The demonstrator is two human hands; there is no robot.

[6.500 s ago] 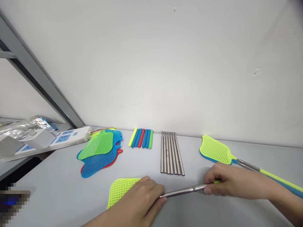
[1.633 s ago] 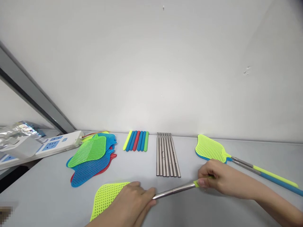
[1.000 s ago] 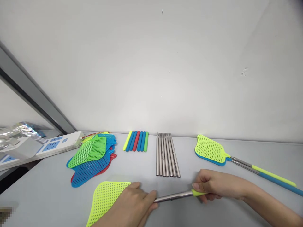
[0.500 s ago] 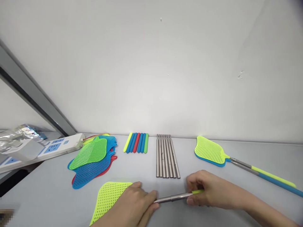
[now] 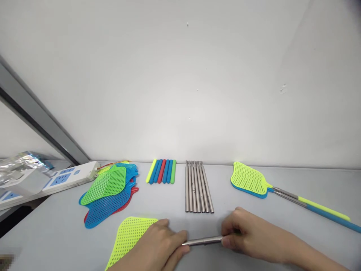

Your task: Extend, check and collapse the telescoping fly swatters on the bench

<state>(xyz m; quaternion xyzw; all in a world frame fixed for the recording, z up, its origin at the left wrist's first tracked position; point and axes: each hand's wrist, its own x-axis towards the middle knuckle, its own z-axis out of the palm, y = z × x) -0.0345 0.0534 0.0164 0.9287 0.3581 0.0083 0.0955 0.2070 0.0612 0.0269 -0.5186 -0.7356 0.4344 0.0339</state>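
Note:
A metal telescopic rod [image 5: 197, 241] runs between my two hands, low over the table. My left hand [image 5: 162, 241] is closed around its left end, and a yellow perforated fly swatter head [image 5: 128, 235] shows beside and under that hand. The joint between head and rod is hidden by my fingers. At the rod's right end my right hand [image 5: 239, 233] is closed, thumb and fingers pinching it; the yellow grip there is covered by the hand. Beyond the hands lie several metal rods [image 5: 199, 188] side by side.
Several coloured handle grips [image 5: 161, 171] lie in a row at the back. On the left is a pile of swatter heads [image 5: 105, 194], close to a white power strip [image 5: 64, 178]. Two assembled fly swatters [image 5: 251, 178] rest at the right. A wall [image 5: 197, 82] rises behind the table.
My right hand has turned slightly and now covers the yellow grip that showed before. The rod lies a little more level. My left hand has barely moved.

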